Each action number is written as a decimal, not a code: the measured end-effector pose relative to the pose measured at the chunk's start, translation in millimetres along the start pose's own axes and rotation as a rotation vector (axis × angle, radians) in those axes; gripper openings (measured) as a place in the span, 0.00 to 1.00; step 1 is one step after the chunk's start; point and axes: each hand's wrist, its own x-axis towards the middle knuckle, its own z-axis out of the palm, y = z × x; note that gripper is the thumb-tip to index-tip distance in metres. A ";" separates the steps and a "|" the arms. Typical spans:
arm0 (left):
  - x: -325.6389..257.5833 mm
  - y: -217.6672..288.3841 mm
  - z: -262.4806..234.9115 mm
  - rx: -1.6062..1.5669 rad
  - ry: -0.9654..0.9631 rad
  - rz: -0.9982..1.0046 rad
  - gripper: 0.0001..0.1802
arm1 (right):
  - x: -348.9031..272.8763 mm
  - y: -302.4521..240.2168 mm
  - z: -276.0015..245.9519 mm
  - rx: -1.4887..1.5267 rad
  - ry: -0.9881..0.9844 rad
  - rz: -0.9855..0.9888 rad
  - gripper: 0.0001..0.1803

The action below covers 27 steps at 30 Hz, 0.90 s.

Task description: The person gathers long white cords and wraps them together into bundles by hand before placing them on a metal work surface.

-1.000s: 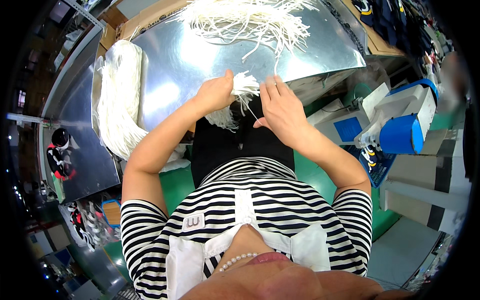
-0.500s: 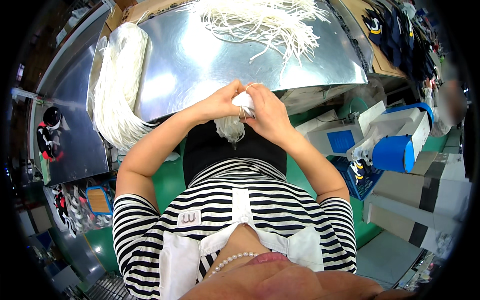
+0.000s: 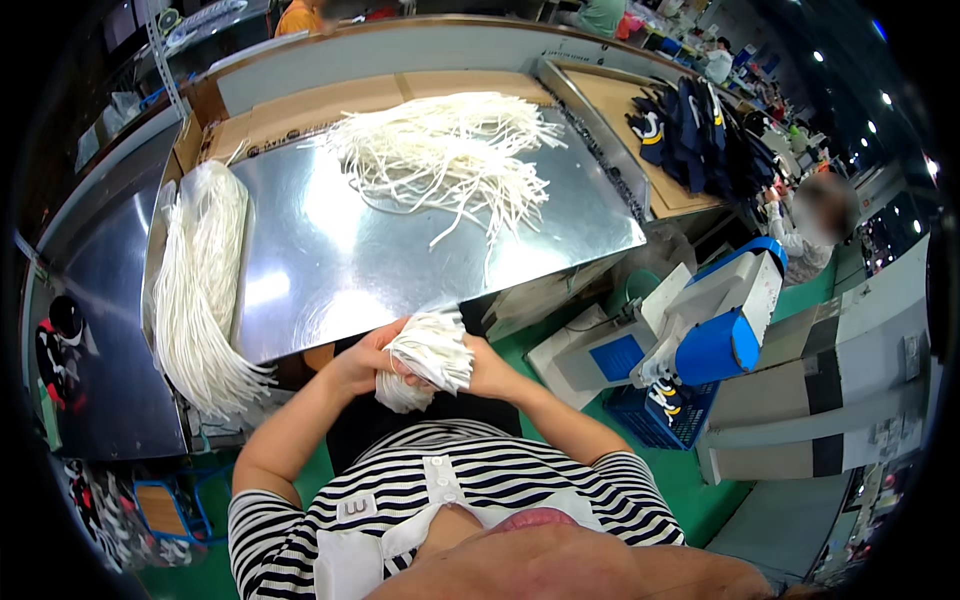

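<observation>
A folded bundle of white cords [image 3: 428, 358] sits between both my hands, in front of my chest, just below the near edge of the shiny metal table [image 3: 330, 270]. My left hand [image 3: 368, 358] grips the bundle's left side. My right hand [image 3: 487, 368] grips its right side, partly hidden behind the cords. On the far side of the table lies a loose pile of white cords [image 3: 450, 150]. A long hank of white cords [image 3: 195, 290] hangs over the table's left edge.
A white and blue machine [image 3: 700, 330] stands to my right over a blue crate [image 3: 655, 415]. Dark blue garments [image 3: 690, 125] lie on a brown table at the back right, with a person [image 3: 810, 225] beside them. The floor is green.
My hands have pulled the cord bundle off the table's near edge toward my chest and gathered it tighter. The view has tilted so more of the table shows.
</observation>
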 end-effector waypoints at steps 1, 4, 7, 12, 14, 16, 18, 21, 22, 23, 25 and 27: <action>1.3 -5.6 -3.5 -0.070 -0.050 0.045 0.38 | -0.6 1.7 3.2 0.059 0.014 -0.014 0.26; 8.0 -15.4 5.9 -0.165 0.110 0.104 0.34 | -5.2 0.6 0.6 0.283 0.008 0.167 0.22; 7.4 -14.3 13.0 -0.065 0.195 0.074 0.30 | -11.7 -13.0 -6.8 0.461 0.013 0.211 0.23; 6.0 -7.4 32.9 0.244 0.259 0.063 0.28 | -24.8 -22.8 -12.3 0.471 0.165 0.198 0.40; 7.5 -6.8 49.1 0.413 0.309 0.124 0.27 | -25.8 -24.6 -11.8 0.476 0.220 0.091 0.41; 6.3 -16.4 44.3 0.530 0.310 0.127 0.25 | -23.3 -29.0 -12.4 0.390 0.258 0.076 0.40; 6.0 -18.6 52.9 0.641 0.336 0.157 0.22 | -19.7 -34.5 -15.2 0.323 0.287 0.090 0.36; 2.4 -14.5 53.2 0.954 0.374 0.155 0.21 | -12.6 -47.7 -22.8 0.250 0.312 0.154 0.26; 0.0 -14.2 54.3 0.913 0.367 0.118 0.24 | -12.1 -52.7 -19.5 0.224 0.373 0.066 0.19; -0.7 -13.4 56.1 0.909 0.346 0.192 0.25 | -10.2 -58.8 -20.8 0.169 0.346 0.040 0.19; -5.2 -16.8 60.2 0.887 0.316 0.330 0.27 | -5.6 -70.6 -26.6 0.068 0.280 0.003 0.18; -19.6 -5.7 54.7 0.933 0.244 0.129 0.36 | 1.0 -83.5 -33.2 0.024 0.239 -0.058 0.18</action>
